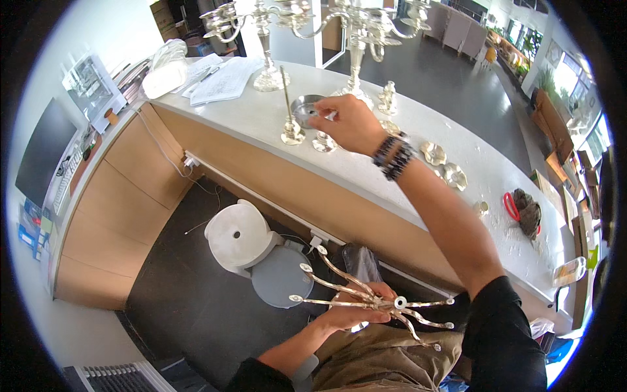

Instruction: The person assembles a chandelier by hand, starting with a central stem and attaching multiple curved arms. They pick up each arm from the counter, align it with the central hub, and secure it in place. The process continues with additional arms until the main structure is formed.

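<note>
Low over the lap, the left hand [353, 313] closes its fingers around the hub of a silver branched candelabra arm piece [372, 300], whose thin curved arms fan out to both sides, some tipped with small round discs. This piece hangs clear of the counter, above the dark floor and just in front of the person's knees.

Up on the long pale counter [261, 117], the right hand [349, 124] reaches out at full stretch and pinches the rim of a small silver cup [305, 110] between thumb and fingertips; the cup is tilted, its mouth facing the camera. It sits near the counter's front edge, just beside a slim silver rod on a round foot [290, 124] and another small silver base [323, 142].

Behind them stand two tall silver candelabra [356, 39], well back from the edge. To the right along the counter lie flower-shaped silver drip pans [444, 163], then a dark cloth with a red loop [526, 210]. Papers [222, 81] lie at the left end.

Below the counter's edge a white stool [238, 235] and a grey stool [281, 277] stand on open floor, left of the held piece.
</note>
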Action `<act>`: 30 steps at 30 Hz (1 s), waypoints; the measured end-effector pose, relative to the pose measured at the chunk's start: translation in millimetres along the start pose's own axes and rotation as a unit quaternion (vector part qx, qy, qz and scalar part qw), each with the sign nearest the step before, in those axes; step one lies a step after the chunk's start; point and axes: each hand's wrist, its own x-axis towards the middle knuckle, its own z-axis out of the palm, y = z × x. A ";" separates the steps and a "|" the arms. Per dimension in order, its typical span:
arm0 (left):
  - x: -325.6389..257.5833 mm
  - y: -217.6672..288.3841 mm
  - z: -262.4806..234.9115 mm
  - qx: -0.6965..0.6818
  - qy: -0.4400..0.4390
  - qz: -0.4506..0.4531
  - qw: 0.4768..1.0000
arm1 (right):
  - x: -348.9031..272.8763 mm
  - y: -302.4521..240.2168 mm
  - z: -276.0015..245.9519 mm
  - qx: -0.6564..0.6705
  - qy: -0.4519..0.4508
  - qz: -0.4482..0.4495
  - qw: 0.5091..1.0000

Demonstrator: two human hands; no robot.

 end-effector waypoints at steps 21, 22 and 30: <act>-10.1 -21.6 -6.9 -0.022 0.006 0.112 0.993 | -133.8 -37.6 -135.3 0.221 -0.192 -0.051 0.955; -9.0 -21.5 -4.9 0.006 0.009 0.114 0.993 | -157.3 -32.4 -161.8 0.215 -0.207 -0.045 0.953; -1.5 -21.9 9.2 -0.003 0.004 0.109 0.994 | -270.7 -2.3 -256.5 0.206 -0.309 0.219 0.902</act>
